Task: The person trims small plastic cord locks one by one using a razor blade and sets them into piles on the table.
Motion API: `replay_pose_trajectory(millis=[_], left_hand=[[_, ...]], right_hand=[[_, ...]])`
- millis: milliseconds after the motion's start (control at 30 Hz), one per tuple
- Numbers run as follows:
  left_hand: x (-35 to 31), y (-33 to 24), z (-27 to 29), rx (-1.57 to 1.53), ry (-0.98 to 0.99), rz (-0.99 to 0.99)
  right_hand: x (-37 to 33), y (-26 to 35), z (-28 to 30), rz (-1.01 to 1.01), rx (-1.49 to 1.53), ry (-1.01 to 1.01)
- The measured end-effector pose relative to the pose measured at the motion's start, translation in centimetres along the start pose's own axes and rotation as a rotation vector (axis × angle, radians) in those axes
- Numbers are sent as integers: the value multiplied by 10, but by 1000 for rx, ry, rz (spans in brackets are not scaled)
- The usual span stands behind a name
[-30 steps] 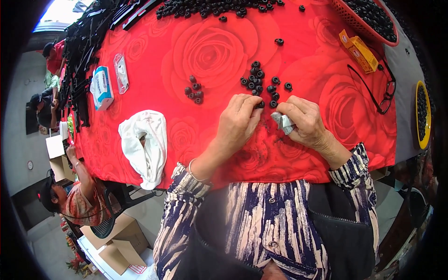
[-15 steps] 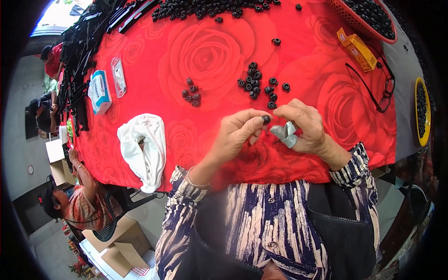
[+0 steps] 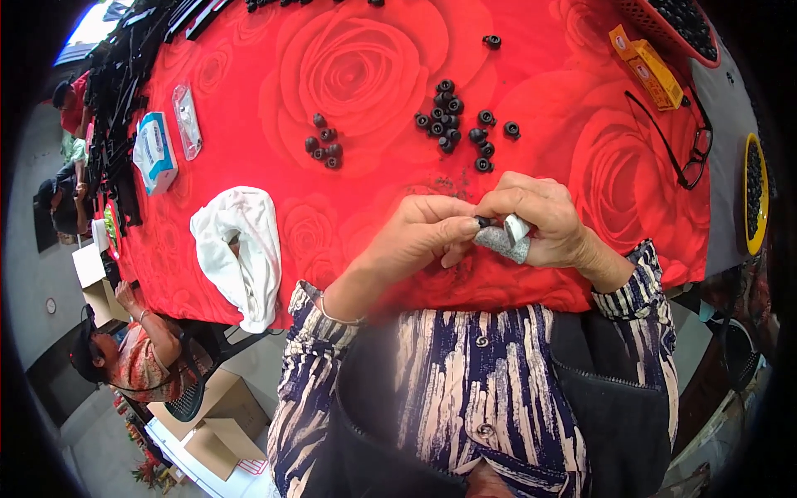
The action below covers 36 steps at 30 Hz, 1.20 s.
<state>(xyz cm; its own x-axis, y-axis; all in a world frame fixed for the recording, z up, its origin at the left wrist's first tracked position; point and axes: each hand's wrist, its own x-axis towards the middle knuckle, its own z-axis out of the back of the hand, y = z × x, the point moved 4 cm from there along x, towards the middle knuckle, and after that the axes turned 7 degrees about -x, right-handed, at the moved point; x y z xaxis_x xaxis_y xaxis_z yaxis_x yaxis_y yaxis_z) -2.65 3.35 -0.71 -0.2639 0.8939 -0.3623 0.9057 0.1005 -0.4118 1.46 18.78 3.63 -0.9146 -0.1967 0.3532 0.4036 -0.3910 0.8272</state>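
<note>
Holds small black part (image 3: 482, 222), mostly hidden, pinched in left hand (image 3: 419, 232) just right of frame centre. Grips pale piece (image 3: 516, 228) in right hand (image 3: 541, 220) just beside it, with outline hard to make out against speckled grey thumb wrap (image 3: 502, 243). Shows red basket (image 3: 662, 35) cut off at upper right edge.

Two grips, the left grip (image 3: 423, 231) and the right grip (image 3: 544, 220), with one small black part (image 3: 482, 222) between them; six black parts in the left cluster (image 3: 334, 151); roughly ten in the middle cluster (image 3: 437, 129); about six in the right cluster (image 3: 511, 129); one lone black part (image 3: 493, 41); too many to count in one red basket (image 3: 660, 33) and one yellow tray (image 3: 751, 247); one white cloth (image 3: 263, 241); one blue-and-white pack (image 3: 155, 153); one clear packet (image 3: 187, 122); one orange-yellow carton (image 3: 656, 79); one pair of glasses (image 3: 682, 181); one bench (image 3: 374, 66); at least three other people (image 3: 149, 361)
</note>
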Motion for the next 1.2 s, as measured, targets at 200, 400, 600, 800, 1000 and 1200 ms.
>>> replay_pose_trajectory(millis=[200, 400, 600, 800, 1000, 1200], left_hand=[[-1, 0, -1, 26, -25, 57], [-3, -2, -5, 3, -36, -15], [-7, 0, -11, 68, -121, -48], [-8, 2, -12, 61, -164, -34], [-8, 0, -14, 35, -125, -79], [-7, -7, -14, 105, -120, -130]], right_hand=[[-1, 2, 0, -10, -19, 40], [1, 14, 2, 204, -247, -94], [-7, 17, 1, 300, -328, -165], [-9, 18, -1, 334, -394, -118], [-8, 17, 0, 299, -329, -163], [-1, 15, 9, 174, -255, -57]])
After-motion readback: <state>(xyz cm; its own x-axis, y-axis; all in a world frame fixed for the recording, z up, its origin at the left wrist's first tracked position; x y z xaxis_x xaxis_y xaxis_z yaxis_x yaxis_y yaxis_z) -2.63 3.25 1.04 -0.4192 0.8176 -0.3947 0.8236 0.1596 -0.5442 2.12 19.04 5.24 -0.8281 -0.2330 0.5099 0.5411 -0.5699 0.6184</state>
